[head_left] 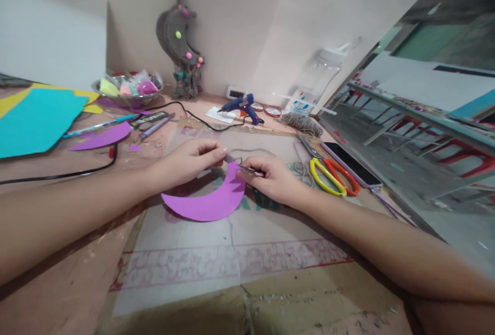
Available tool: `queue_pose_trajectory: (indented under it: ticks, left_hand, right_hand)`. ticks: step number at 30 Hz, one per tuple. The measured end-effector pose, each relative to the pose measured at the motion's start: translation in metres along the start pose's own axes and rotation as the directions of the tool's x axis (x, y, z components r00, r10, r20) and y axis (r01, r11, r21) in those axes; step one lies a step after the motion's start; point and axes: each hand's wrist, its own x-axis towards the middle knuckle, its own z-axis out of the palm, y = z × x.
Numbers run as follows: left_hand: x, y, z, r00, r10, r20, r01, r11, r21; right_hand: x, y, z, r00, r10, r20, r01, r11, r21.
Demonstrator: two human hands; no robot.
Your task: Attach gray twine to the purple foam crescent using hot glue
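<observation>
A purple paper crescent lies low over the work mat, its upper tip between my two hands. Grey yarn shows at that tip and loops away behind it. My left hand is closed in a pinch on the tip, thumb against forefinger. The fingers of my right hand are closed at the crescent's right edge just below the tip, the thumb over the paper. Something thin and dark shows between those fingers; I cannot make out what it is.
A blue glue gun with a black cord stands behind my hands. Scissors, a phone and a grey yarn bundle lie right. Left are turquoise card, pens and a bowl. A decorated grey moon stands behind.
</observation>
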Motion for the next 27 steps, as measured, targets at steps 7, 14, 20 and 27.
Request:
queue_pose_trajectory:
  ticks: [7,14,20,27]
  left_hand:
    - [0.000,0.002,0.000,0.999,-0.039,0.019,0.040,0.998,-0.051]
    - [0.000,0.006,0.002,0.996,-0.081,0.040,0.084,0.994,-0.068]
    - [-0.002,0.005,0.003,0.991,-0.087,0.104,0.094,0.994,-0.063]
    - [-0.001,0.006,0.002,0.992,-0.069,0.102,0.069,0.998,-0.004]
  right_hand:
    - [0.000,0.000,0.001,1.000,0.018,-0.013,-0.018,1.000,-0.008]
    - [-0.006,-0.001,-0.004,0.993,-0.060,-0.104,0.052,0.996,-0.075]
    - [-0.007,0.005,-0.013,0.942,-0.309,-0.133,0.224,0.871,-0.436]
    - [-0.007,0.005,-0.015,0.934,-0.354,-0.035,0.262,0.752,-0.605]
